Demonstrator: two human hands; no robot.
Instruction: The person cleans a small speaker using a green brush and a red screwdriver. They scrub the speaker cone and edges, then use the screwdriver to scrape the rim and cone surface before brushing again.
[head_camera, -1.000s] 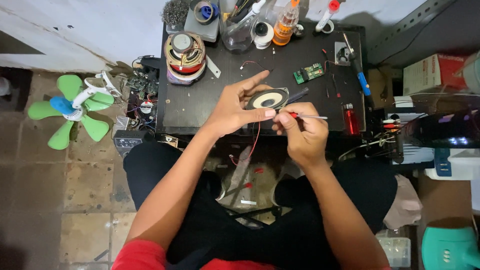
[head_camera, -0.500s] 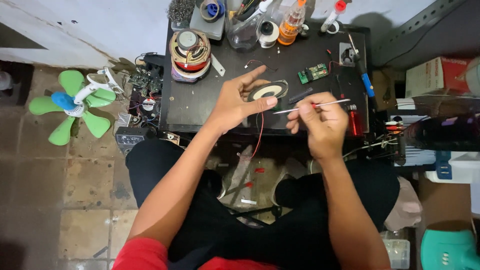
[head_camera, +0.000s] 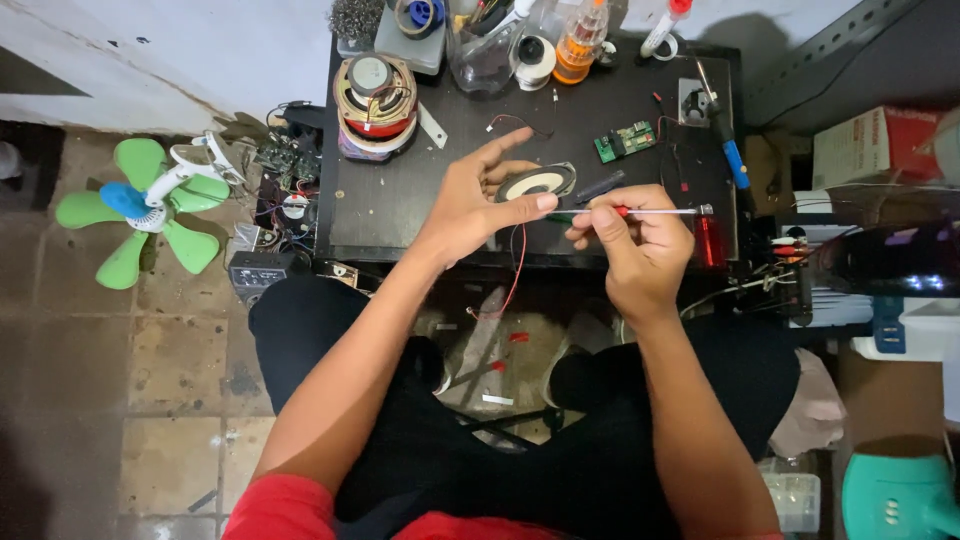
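Observation:
My left hand (head_camera: 478, 200) hovers over the dark table (head_camera: 400, 210) with fingers spread, its thumb and fingertips resting on a small flat round speaker (head_camera: 536, 184). Red and black wires (head_camera: 514, 270) hang from the speaker down past the table's front edge. Just right of the speaker, my right hand (head_camera: 630, 240) grips a thin screwdriver (head_camera: 660, 211) with a red collar and a metal shaft lying level and pointing right. A black pen-like tool (head_camera: 598, 187) lies beside the speaker.
A stack of larger speakers (head_camera: 374, 105) stands at the table's back left. Small green circuit board (head_camera: 625, 141), blue-handled soldering iron (head_camera: 722, 140), red lighter (head_camera: 706, 240), bottles and jars (head_camera: 540, 40) sit at the back. A green fan (head_camera: 140, 205) lies on the tiled floor at left.
My right hand lifted the screwdriver off the speaker and turned it level, shaft pointing right. My left hand stayed on the speaker with its fingers opening wider.

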